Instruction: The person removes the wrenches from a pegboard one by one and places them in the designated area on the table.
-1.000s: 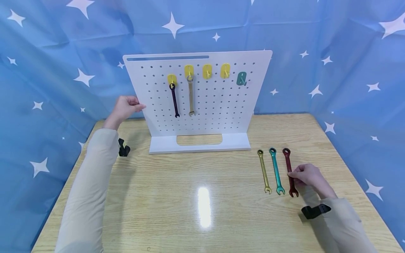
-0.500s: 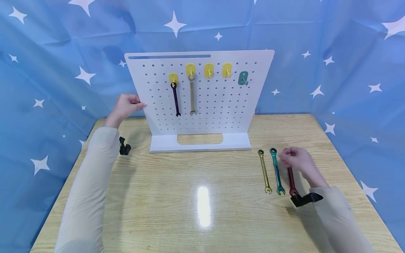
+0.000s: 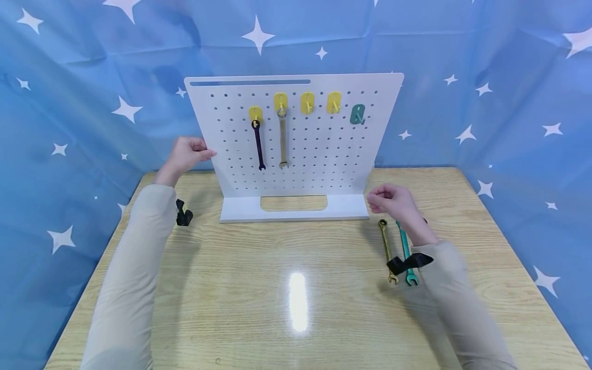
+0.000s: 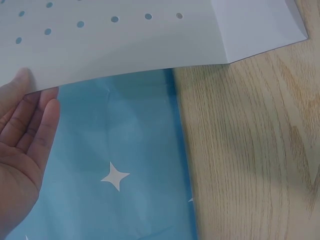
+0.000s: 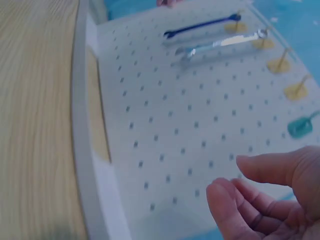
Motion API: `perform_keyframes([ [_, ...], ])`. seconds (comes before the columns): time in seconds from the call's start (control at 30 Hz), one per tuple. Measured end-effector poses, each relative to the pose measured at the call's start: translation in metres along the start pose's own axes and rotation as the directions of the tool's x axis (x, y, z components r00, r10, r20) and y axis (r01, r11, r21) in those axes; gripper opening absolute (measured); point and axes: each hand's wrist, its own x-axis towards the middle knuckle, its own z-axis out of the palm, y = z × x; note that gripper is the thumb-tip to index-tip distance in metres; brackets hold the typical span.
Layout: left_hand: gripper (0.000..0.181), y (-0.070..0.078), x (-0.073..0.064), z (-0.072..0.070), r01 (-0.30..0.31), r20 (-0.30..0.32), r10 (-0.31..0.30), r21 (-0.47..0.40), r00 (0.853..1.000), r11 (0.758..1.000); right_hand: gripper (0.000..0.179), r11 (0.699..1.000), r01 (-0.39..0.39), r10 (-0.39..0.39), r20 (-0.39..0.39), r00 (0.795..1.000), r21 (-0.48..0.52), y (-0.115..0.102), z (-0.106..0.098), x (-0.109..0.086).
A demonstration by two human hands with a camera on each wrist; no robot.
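Right hand now raised, curled, apparently empty; left hand gripping perforated white pegboard.

A staged recording booth is seen here, not a real workshop: blue star-printed cloth is hung on every side as a backdrop. A wood-grain table is set inside it, and a white pegboard stand with coloured hooks is placed on top.
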Motion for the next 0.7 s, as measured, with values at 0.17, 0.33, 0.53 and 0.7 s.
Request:
perform_keyframes([
  [0.17, 0.025, -0.001, 0.0, 0.0, -0.004, 0.0, 0.004, 0.001, 1.0, 1.0, 0.026, 0.998, 0.031, -0.032, 0.014, 0.999, 0.052, -0.017, 0.02, 0.014],
  [0.33, 0.025, -0.002, 0.0, -0.001, -0.011, -0.008, 0.011, 0.008, 1.0, 1.0, 0.027, 0.997, 0.014, -0.016, 0.029, 0.999, 0.07, -0.04, 0.038, 0.028],
  [0.53, 0.026, -0.003, 0.0, -0.001, 0.001, -0.01, -0.001, 0.01, 1.0, 1.0, 0.026, 0.992, 0.044, -0.05, 0.049, 0.998, 0.118, -0.061, 0.059, 0.044],
  [0.7, 0.026, -0.002, 0.001, 0.0, 0.007, -0.01, -0.007, 0.012, 1.0, 1.0, 0.022, 0.99, 0.046, -0.051, 0.038, 0.998, 0.134, -0.073, 0.077, 0.056],
])
